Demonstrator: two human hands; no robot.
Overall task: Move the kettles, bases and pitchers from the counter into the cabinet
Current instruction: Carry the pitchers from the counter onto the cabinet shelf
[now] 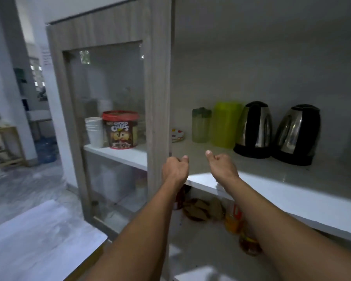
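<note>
Two steel-and-black kettles (255, 128) (298, 134) stand side by side on their black bases (251, 152) on the cabinet shelf (272, 191). Left of them are a lime green pitcher (224, 124) and a clear pitcher with a dark green lid (201, 125). My left hand (175, 168) is curled around the edge of the wood-framed glass cabinet door (158, 78), which is swung open. My right hand (223, 166) hovers over the shelf's front edge in a loose fist with the thumb up, holding nothing.
Behind the glass door sit a red-lidded Choco Chips tub (121, 129) and a stack of white paper cups (93, 131). A patterned plate (177, 135) lies near the pitchers. Jars and packets (233, 220) fill the lower shelf. A pale counter (39, 240) is at lower left.
</note>
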